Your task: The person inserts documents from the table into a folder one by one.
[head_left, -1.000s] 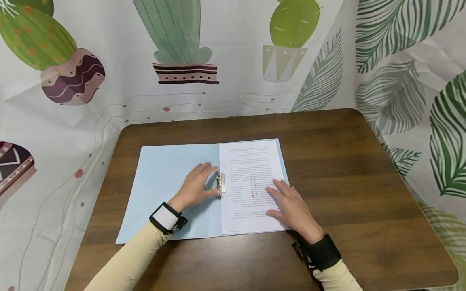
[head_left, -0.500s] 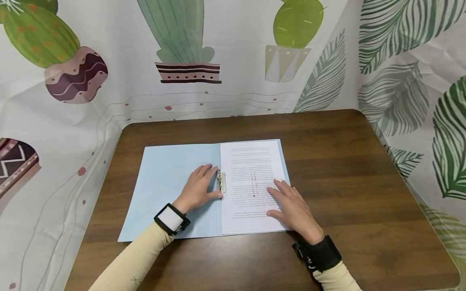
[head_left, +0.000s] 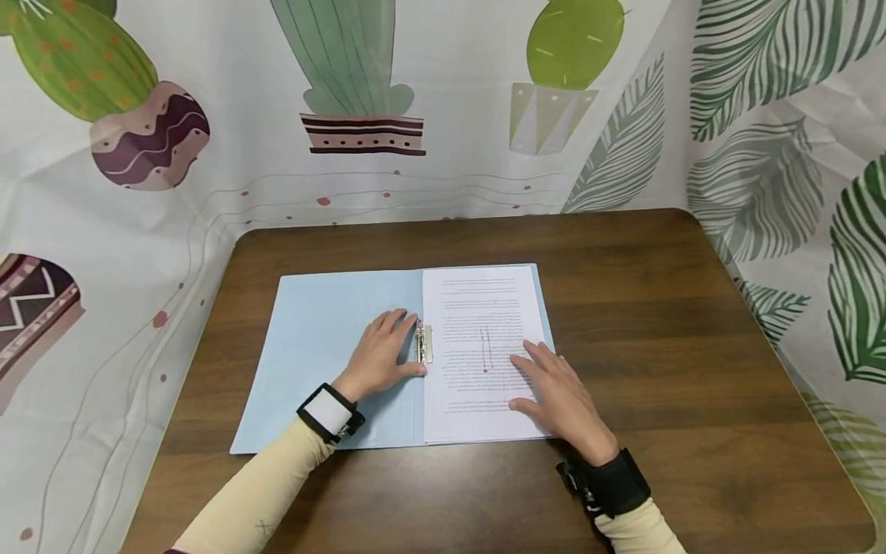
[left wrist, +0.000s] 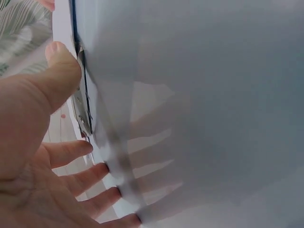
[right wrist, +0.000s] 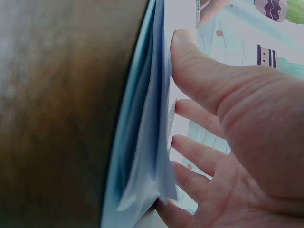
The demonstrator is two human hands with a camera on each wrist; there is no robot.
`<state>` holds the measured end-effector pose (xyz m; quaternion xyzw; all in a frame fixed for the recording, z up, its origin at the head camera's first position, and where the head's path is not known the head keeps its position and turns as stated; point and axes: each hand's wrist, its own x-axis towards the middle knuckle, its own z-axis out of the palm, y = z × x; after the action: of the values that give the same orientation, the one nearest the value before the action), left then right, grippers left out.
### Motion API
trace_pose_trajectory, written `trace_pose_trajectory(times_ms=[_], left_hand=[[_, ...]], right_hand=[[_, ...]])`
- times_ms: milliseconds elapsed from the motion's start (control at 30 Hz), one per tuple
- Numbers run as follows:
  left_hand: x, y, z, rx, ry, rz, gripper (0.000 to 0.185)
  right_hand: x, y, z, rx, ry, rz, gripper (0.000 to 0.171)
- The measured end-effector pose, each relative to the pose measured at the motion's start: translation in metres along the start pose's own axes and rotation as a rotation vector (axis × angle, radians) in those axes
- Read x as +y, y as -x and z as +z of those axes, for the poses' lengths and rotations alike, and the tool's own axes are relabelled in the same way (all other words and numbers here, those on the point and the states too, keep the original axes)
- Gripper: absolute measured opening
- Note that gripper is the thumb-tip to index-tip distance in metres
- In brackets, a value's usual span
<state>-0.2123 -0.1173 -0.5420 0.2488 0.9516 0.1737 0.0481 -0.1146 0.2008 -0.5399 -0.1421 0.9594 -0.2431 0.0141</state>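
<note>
A light blue folder (head_left: 332,300) lies spread flat on the table, with a stack of printed sheets (head_left: 477,304) on its right half. A metal binder clip mechanism (head_left: 424,342) sits along the spine. My left hand (head_left: 379,355) rests at this clip, its thumb by the near end and its fingers stretched toward the far end. In the left wrist view the fingertips meet the blue cover. Over the right edge of the sheets lies my right hand (head_left: 559,396), fingers spread. The right wrist view shows the loose sheet edges (right wrist: 152,156) fanned apart beside that hand.
A brown wooden table (head_left: 657,331) extends to the right of the folder and in front of it. A white cloth backdrop (head_left: 457,185) printed with cacti and leaves hangs behind and at both sides. Each wrist wears a black strap (head_left: 612,485).
The head view has shifted a little, so table, backdrop and folder sit slightly further right. Both hands keep almost the same places on the folder and sheets.
</note>
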Motion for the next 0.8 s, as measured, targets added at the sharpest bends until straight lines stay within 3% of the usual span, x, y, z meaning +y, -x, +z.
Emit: trace_pose_trajectory(times_ms=[433, 667, 800], left_hand=[[-0.001, 0.003, -0.005, -0.029, 0.040, 0.012, 0.094], [-0.004, 0.008, -0.004, -0.060, 0.111, -0.017, 0.094], [-0.010, 0.014, -0.008, -0.039, 0.151, -0.046, 0.089]], right_hand=[[-0.002, -0.002, -0.003, 0.010, 0.009, -0.001, 0.074], [-0.002, -0.001, -0.002, -0.006, 0.017, 0.017, 0.074], [-0.003, 0.001, 0.001, -0.001, 0.018, 0.011, 0.073]])
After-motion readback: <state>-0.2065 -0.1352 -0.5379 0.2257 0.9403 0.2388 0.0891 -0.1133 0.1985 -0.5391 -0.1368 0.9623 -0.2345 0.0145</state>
